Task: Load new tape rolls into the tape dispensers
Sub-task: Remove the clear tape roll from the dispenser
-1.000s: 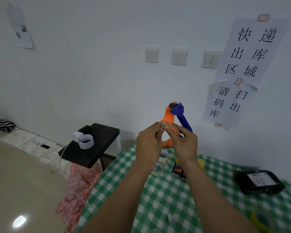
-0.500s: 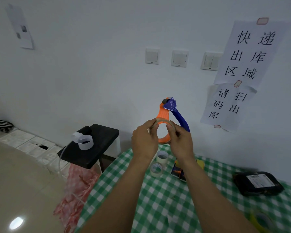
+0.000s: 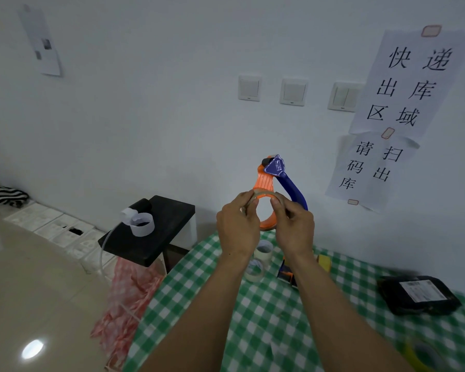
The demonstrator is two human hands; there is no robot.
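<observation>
The left hand [image 3: 238, 226] and right hand [image 3: 293, 228] are raised side by side, each pinching a rim of the thin beige tape roll [image 3: 263, 195] with thumb and fingertips. The roll sits against the ring of the orange-and-blue plastic tape dispenser [image 3: 266, 181], held up in front of the wall; whether it is fully seated cannot be told. Below, on the green-and-white checked tablecloth [image 3: 253, 326], stand two pale tape rolls [image 3: 263, 250]. The black wrapped parcel [image 3: 416, 295] lies far right, and the black side table [image 3: 151, 237] bears a curled white paper strip [image 3: 141, 224].
</observation>
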